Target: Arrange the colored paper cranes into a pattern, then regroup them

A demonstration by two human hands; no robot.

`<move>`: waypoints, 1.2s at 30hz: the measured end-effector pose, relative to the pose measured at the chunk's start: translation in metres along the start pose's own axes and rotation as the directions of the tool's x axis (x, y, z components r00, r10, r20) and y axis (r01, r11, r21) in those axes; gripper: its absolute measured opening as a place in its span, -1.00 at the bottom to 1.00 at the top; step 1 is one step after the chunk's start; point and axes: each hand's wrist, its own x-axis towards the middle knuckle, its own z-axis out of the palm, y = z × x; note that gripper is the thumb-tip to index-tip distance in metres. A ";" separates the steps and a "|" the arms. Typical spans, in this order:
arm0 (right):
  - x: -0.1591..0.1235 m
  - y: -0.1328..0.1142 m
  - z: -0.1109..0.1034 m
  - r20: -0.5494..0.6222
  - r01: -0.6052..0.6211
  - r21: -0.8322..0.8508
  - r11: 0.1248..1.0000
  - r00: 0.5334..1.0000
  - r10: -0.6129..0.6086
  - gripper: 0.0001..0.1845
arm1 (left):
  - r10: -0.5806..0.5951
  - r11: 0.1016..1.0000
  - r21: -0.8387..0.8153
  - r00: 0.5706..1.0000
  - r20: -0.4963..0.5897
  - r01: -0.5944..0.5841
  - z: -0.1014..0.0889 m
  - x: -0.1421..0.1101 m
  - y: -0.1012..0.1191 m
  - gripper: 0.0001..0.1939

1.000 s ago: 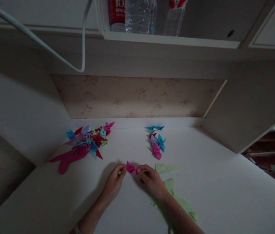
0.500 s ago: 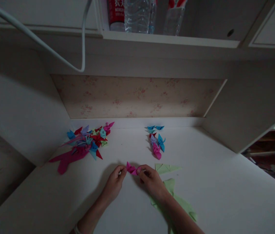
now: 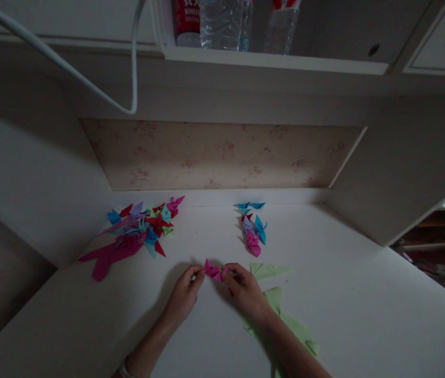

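A small folded magenta paper [image 3: 211, 270] is between the two hands, at the middle of the near part of the white surface [image 3: 348, 294]. The left hand [image 3: 186, 289] has its grip pinched at the paper's left end; the right hand [image 3: 242, 290] grips the right end between thumb and fingers. Just beside the right hand lies a pale green folded strip [image 3: 268, 271], with more green paper [image 3: 295, 328] partly behind the right forearm. Beyond, a small group of folded paper figures [image 3: 252, 242] lies ahead, and a larger multicoloured pile [image 3: 158, 224] sits to the left.
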 end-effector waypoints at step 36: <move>0.106 -0.077 -0.142 -0.179 0.000 -0.406 0.914 0.981 -0.080 -0.68 | -0.082 0.996 -0.044 0.997 0.004 0.082 -0.002 0.007 0.000 -0.59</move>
